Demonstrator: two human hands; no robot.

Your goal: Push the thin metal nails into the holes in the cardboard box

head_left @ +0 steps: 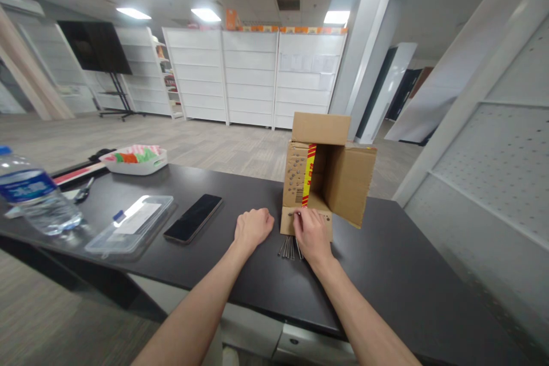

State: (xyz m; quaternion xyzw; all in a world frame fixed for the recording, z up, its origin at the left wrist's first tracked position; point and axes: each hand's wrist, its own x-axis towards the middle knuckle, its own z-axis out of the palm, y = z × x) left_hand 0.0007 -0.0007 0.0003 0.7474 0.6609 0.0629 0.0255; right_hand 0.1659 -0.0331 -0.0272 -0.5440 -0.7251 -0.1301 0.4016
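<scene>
My right hand (312,231), fingers narrowed, its hold hidden, is probably fitting something into the open brown cardboard box (295,154), behind thin grey metal nails (288,248); my left hand (254,226) curls closed. Next calls for steady aim.

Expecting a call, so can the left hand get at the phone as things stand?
Probably yes: the left hand is near the phone and nothing visible stands between them, though it must uncurl.

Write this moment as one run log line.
left hand: curled, resting on table | right hand: at front of cardboard box, grip unclear | nails: fanned out by box | phone: left of left hand
</scene>
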